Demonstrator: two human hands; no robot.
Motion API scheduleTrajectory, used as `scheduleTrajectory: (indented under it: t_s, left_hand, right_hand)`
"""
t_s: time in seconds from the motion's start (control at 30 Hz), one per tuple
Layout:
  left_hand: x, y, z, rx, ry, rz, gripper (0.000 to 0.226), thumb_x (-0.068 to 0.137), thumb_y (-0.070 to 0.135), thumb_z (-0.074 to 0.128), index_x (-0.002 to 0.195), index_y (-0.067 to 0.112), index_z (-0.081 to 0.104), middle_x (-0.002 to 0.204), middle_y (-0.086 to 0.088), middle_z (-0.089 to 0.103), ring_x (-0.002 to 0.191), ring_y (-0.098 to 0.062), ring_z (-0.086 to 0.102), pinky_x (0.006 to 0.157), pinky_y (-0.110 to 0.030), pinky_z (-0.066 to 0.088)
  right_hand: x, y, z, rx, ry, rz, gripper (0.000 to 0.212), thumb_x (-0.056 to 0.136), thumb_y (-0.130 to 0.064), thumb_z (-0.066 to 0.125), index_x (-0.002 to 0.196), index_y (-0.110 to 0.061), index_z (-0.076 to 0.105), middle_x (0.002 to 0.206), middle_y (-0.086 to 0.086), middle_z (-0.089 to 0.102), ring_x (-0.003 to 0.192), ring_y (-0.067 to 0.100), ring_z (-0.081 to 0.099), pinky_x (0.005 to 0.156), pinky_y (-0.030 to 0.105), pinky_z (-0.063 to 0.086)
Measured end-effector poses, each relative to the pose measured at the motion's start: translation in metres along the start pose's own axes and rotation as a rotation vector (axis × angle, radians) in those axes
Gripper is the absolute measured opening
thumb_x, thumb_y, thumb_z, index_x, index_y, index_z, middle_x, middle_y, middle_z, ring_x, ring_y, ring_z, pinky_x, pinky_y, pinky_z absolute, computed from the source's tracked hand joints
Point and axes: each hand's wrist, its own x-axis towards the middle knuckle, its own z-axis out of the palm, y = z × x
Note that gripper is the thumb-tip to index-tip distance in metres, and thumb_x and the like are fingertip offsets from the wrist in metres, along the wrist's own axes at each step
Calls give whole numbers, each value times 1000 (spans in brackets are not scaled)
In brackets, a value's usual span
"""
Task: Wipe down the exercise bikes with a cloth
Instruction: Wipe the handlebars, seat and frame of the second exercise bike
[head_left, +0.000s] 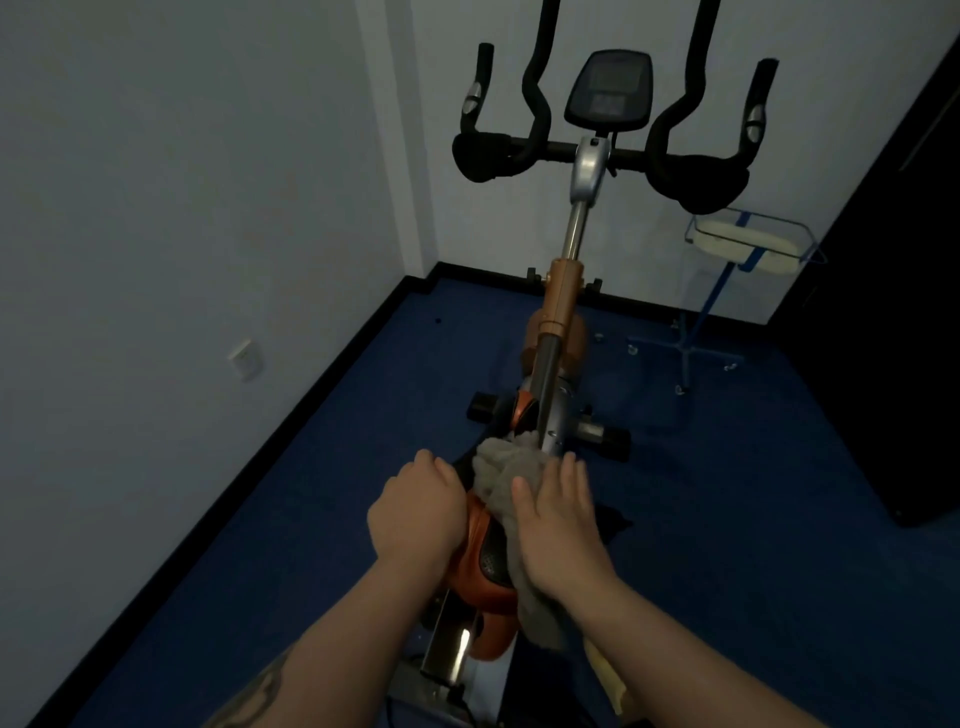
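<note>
An exercise bike (563, 312) with an orange and silver frame stands in front of me, with black handlebars (597, 150) and a console (609, 89) at the far end. Its orange and black saddle (485, 556) lies under my hands. My left hand (415, 512) rests on the saddle's left side, fingers curled over its edge. My right hand (558, 525) presses a grey cloth (506, 475) flat against the saddle's right side, fingers straight. The cloth bunches up toward the seat post and hangs down below my wrist.
A pale wall with a socket (245, 358) runs along the left. Blue carpet (727, 519) covers the floor. A blue wire-frame stand (748, 244) holding a white item is at the right, beside a dark cabinet (893, 312).
</note>
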Motion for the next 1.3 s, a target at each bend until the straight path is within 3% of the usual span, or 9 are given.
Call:
scheduleTrajectory:
  t_s: [0.1, 0.23, 0.37, 0.5, 0.57, 0.8, 1.0, 1.2, 1.3]
  left_hand:
    - [-1, 0, -1, 14, 0, 9, 32, 99, 31, 27, 81, 17, 50, 77, 3, 56, 71, -17, 54, 60, -32, 38]
    - [0, 0, -2, -17, -32, -2, 32, 98, 31, 27, 80, 17, 49, 77, 2, 57, 71, -17, 55, 62, -34, 40]
    - [-2, 0, -4, -43, -17, -1, 32, 98, 31, 29, 80, 16, 50, 76, 1, 57, 71, -18, 56, 66, -36, 46]
    - [-1, 1, -3, -10, 4, 12, 32, 98, 31, 28, 82, 16, 50, 77, 2, 56, 72, -19, 56, 64, -35, 44]
    - [-1, 0, -2, 13, 2, 19, 33, 99, 32, 27, 82, 16, 50, 77, 3, 56, 71, -17, 54, 61, -32, 38]
    - [-1, 0, -1, 0, 8, 0, 32, 98, 31, 28, 79, 16, 49, 75, 2, 56, 69, -18, 54, 60, -33, 41]
    - [-1, 0, 2, 4, 29, -13, 29, 97, 26, 31, 70, 19, 39, 73, 0, 56, 67, -19, 54, 55, -33, 39]
    - [-3, 3, 0, 37, 47, -74, 33, 98, 34, 29, 72, 21, 46, 68, 5, 54, 62, -14, 52, 56, -34, 45]
    - [-4, 5, -1, 49, 51, -106, 34, 98, 35, 31, 73, 21, 50, 68, 6, 54, 61, -10, 50, 53, -31, 41]
  right_hand:
    - [14, -2, 5, -163, 210, -43, 67, 102, -47, 13, 152, -9, -12, 158, 8, -23, 144, 20, -26, 115, 40, -19]
    - [-2, -8, 24, -52, 157, -343, 59, 105, -34, 23, 151, -21, -13, 154, -12, -19, 144, 5, -17, 117, 25, -9]
    - [-27, 11, 51, -80, 254, -355, 60, 101, -48, 15, 147, -28, -17, 154, -14, -16, 141, -2, -16, 113, 18, -11]
    - [21, -10, 25, 120, 228, -82, 61, 100, -49, 22, 151, -15, 18, 144, 10, 46, 125, 24, 49, 102, 38, 43]
    - [46, -25, 9, 173, 193, 64, 63, 100, -53, 24, 146, -10, 22, 134, 14, 53, 115, 31, 55, 93, 39, 47]
    - [18, -2, 31, -23, 231, -63, 73, 93, -63, 29, 148, -16, 19, 142, 8, 45, 114, 26, 56, 82, 37, 50]
    - [101, -27, 7, 213, 310, 73, 65, 96, -58, 33, 140, -12, 27, 136, 13, 51, 112, 33, 56, 89, 43, 49]
    - [80, 1, 27, 7, 279, -336, 91, 80, -81, 15, 150, -22, 22, 161, 4, 2, 145, 24, 14, 113, 40, 28]
    - [100, -2, 19, 68, 253, -350, 87, 83, -78, 24, 146, -18, 32, 159, 3, 14, 144, 24, 13, 117, 39, 22]
